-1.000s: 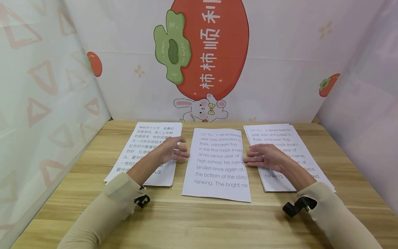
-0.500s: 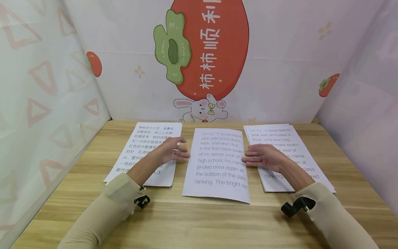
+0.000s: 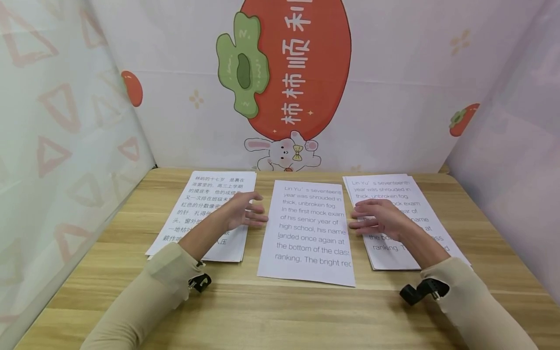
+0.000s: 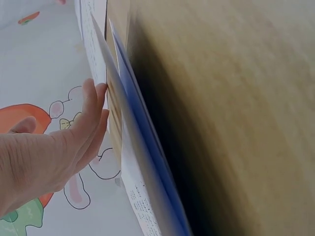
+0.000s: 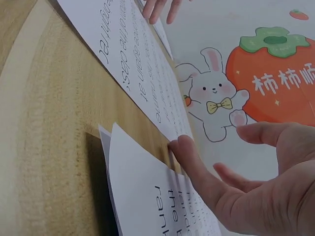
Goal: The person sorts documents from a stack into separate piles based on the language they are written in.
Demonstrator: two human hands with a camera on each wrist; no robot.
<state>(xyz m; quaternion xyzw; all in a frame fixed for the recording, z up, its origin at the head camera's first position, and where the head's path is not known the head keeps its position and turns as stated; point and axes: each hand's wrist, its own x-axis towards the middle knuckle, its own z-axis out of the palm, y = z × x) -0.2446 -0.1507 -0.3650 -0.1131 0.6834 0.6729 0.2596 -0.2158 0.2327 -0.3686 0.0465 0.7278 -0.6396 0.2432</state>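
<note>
A sheet of paper (image 3: 306,233) printed with English text lies flat in the middle of the table, between both hands. Close to its left edge is my left hand (image 3: 239,212), fingers extended and holding nothing, over a stack of Chinese-text papers (image 3: 218,182). My right hand (image 3: 382,221) hovers near the sheet's right edge with loosely bent fingers and nothing held. Beneath it sits a second stack of English-text papers (image 3: 380,184). The right wrist view shows a gap between the right fingers (image 5: 197,169) and the middle sheet (image 5: 133,59).
A wooden table (image 3: 280,316) carries all the papers. Behind it stands a white backdrop (image 3: 393,97) with a large persimmon and a rabbit drawing (image 3: 286,151). White side walls (image 3: 65,146) flank the table. A black wrist camera (image 3: 422,291) is strapped at the right cuff.
My right hand has drawn back slightly to the right, away from the middle sheet. That sheet shifted slightly right, and its lower right corner now lies flatter. My left hand stays nearly still.
</note>
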